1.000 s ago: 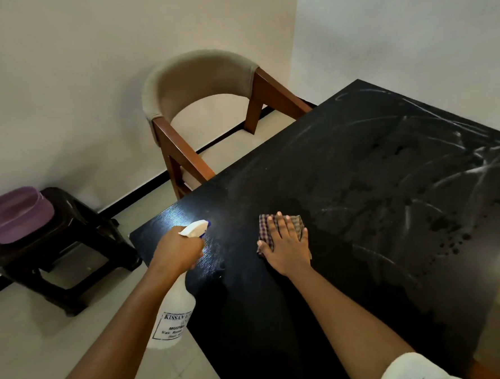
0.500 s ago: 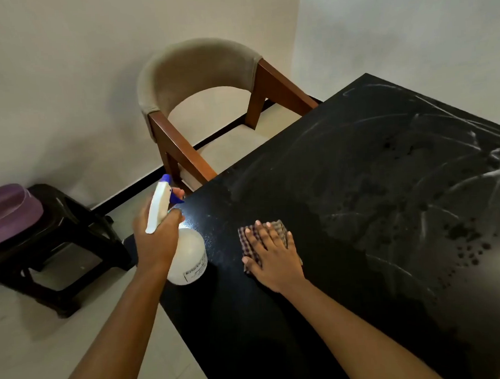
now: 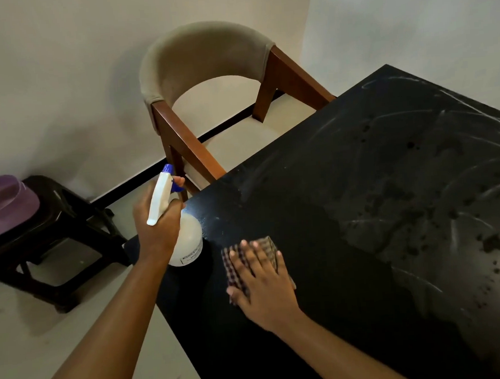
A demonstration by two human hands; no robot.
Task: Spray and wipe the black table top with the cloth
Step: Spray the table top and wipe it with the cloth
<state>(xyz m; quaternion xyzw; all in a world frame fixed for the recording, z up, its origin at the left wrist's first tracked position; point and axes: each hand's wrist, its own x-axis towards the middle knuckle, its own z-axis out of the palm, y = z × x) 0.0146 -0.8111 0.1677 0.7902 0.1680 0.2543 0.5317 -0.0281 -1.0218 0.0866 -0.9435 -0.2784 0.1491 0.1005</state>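
Note:
The black table top (image 3: 361,211) fills the right half of the view, streaked with wet smears and dark droplets toward the right. My left hand (image 3: 157,224) grips the neck of a white spray bottle (image 3: 187,240) with a blue nozzle, held upright at the table's near left corner, a finger on the trigger. My right hand (image 3: 260,282) lies flat with straight fingers on a folded checked cloth (image 3: 247,254), pressing it on the table near the left edge.
A wooden chair (image 3: 206,69) with a beige padded back stands at the table's far left side. A dark stool (image 3: 55,236) carrying a purple basin (image 3: 4,204) sits on the pale floor at left, against the wall.
My left hand has raised the spray bottle from hanging beside the table edge to upright at the corner. My right hand and the cloth have slid toward me and the left edge.

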